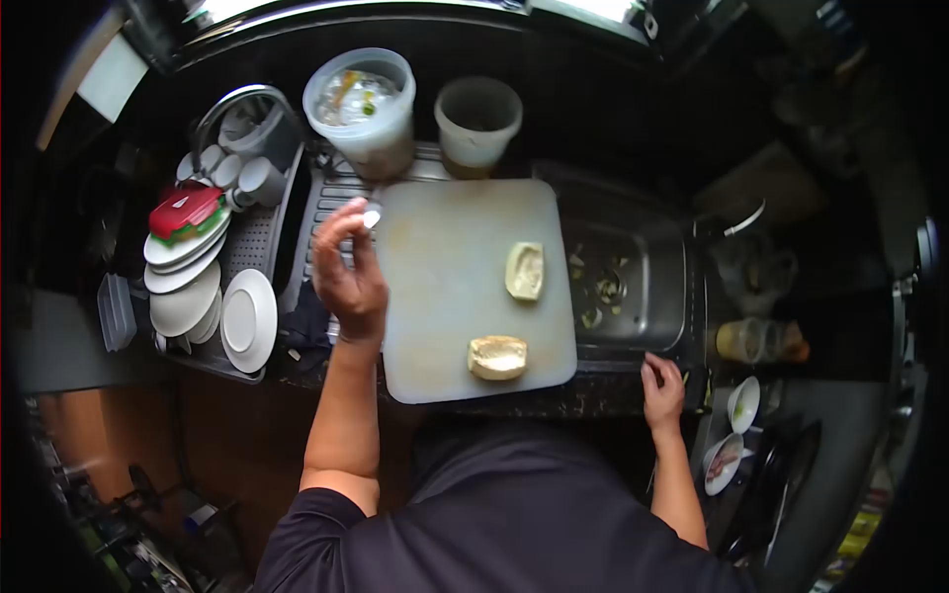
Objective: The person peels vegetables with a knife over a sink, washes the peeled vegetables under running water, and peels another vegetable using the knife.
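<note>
Pinched in left hand [349, 279]: small whitish object [372, 215], beside white cutting board [445, 287]; right hand [664, 392], grip indiscernible, near grey metal sink [652, 287].

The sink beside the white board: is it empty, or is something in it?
Not empty: small pale-green scraps lie scattered over the bottom of the sink. Whether any water stands there, I cannot tell.

There is one translucent white rectangular cutting board [445, 287] and there are two pale, hollowed oblong pieces of food [498, 358]. One small, shiny whitish object [372, 215] shows. There are two round translucent plastic tubs [479, 138], one rectangular stainless-steel sink basin [657, 287] and two round white bowls [724, 465]. At least three white cups [262, 181] are visible; the overlapping round white plates [249, 321] number at least five.
</note>
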Action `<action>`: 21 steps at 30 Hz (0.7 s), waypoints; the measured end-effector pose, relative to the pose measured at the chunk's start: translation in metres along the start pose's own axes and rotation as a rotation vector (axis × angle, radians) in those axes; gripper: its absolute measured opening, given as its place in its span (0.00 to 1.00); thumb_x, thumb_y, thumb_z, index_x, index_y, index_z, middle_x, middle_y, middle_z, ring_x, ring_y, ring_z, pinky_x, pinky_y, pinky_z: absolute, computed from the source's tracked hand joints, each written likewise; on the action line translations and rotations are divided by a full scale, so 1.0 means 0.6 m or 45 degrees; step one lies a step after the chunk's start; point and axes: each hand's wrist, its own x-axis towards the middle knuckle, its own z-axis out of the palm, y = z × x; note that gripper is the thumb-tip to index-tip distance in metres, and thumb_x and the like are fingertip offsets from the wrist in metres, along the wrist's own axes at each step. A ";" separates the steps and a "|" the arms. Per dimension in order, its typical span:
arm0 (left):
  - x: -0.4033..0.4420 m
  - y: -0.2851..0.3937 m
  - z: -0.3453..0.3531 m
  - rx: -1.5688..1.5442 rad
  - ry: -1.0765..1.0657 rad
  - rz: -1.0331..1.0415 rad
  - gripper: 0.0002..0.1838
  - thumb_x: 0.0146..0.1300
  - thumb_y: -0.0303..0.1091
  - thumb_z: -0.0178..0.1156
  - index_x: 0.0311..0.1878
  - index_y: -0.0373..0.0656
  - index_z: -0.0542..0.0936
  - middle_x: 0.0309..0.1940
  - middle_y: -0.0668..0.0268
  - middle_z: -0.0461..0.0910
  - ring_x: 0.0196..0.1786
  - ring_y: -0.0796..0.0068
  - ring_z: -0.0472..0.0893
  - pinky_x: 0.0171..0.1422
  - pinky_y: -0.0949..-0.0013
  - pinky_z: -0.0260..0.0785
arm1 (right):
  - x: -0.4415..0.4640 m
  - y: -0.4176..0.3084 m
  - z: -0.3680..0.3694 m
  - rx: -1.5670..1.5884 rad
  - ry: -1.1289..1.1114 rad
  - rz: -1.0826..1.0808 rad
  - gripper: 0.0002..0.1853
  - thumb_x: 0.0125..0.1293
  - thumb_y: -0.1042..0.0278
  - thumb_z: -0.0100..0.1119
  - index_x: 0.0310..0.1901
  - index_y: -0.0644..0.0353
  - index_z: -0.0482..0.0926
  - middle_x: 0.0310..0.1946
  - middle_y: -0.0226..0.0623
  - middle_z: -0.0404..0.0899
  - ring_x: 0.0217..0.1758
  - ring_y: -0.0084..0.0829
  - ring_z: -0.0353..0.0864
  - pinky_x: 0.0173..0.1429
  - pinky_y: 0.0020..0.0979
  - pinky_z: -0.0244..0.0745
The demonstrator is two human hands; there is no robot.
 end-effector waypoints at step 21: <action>-0.218 0.152 0.138 0.770 -0.930 -0.313 0.28 0.63 0.42 0.76 0.62 0.39 0.82 0.60 0.50 0.81 0.62 0.46 0.80 0.67 0.49 0.75 | 0.121 0.060 0.110 0.646 -0.518 -0.374 0.29 0.82 0.69 0.53 0.81 0.59 0.66 0.61 0.58 0.83 0.63 0.47 0.84 0.71 0.40 0.75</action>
